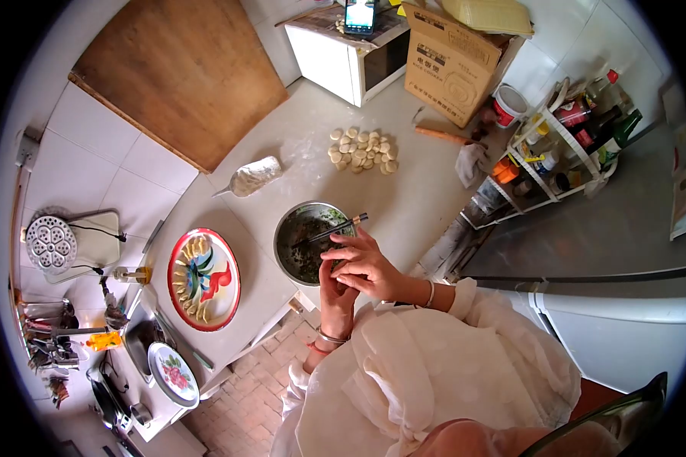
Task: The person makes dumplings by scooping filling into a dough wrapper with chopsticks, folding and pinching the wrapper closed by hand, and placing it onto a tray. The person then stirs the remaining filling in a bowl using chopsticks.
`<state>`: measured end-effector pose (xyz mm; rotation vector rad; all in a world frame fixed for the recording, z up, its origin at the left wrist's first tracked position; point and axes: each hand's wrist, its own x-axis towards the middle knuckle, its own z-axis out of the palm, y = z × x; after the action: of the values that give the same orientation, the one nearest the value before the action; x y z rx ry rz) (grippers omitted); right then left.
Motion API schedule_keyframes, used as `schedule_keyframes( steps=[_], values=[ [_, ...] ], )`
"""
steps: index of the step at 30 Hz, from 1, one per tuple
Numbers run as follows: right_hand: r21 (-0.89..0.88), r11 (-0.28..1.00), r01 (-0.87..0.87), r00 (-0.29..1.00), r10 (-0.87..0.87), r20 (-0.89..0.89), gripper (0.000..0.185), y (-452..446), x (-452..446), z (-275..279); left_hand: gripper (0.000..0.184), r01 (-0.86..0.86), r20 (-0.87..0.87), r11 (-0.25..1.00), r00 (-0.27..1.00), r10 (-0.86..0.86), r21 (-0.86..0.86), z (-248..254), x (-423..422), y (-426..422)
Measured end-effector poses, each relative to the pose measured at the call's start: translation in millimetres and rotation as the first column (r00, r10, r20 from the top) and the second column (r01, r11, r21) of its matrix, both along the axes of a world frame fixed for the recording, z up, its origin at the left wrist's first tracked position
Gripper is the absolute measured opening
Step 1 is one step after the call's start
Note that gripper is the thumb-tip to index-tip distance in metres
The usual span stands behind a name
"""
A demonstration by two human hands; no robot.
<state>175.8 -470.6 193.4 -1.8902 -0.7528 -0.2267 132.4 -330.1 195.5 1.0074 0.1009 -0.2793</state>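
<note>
Both hands meet at the near right edge of a metal bowl [296, 230] of dark green filling. My left hand [337, 301] is bent upward, its fingers closed against the other hand. My right hand [370, 266] reaches over from the right, fingers curled and some raised. Whatever lies between the fingers is hidden. Chopsticks [343, 226] rest in the bowl, their dark ends by my right fingertips. Small dough pieces [362, 150] are heaped beyond the bowl. Left of it, a red-rimmed oval tray [173, 266] holds folded dumplings [181, 278] along its left side.
A floury scoop [257, 177] lies behind the bowl, left of the dough. A rolling pin [443, 135] and a cardboard box [451, 68] are at the back right, near a bottle rack [560, 152]. A flowered plate [174, 375] is at the lower left.
</note>
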Motion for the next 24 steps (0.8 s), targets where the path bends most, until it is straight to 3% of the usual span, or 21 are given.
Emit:
schedule_keyframes(
  steps=[10, 15, 24],
  values=[
    [0.117, 0.985, 0.129, 0.989, -0.119, -0.09, 0.005, 13.4, -5.9, 2.0, 0.069, -0.008, -0.028, 0.999, 1.0, 0.009, 0.034, -7.3, 3.5, 8.4],
    [0.088, 0.979, 0.185, 0.982, -0.18, -0.063, 0.015, 20.7, -5.5, 10.3, 0.068, 0.009, 0.064, 0.995, 0.998, -0.015, 0.096, -9.6, 2.1, 14.9],
    [0.181, 0.976, 0.125, 0.991, -0.115, -0.064, 0.006, 17.5, -3.4, -0.7, 0.071, 0.018, 0.116, 0.998, 0.993, -0.025, 0.056, 2.1, 7.0, 6.2]
  ],
)
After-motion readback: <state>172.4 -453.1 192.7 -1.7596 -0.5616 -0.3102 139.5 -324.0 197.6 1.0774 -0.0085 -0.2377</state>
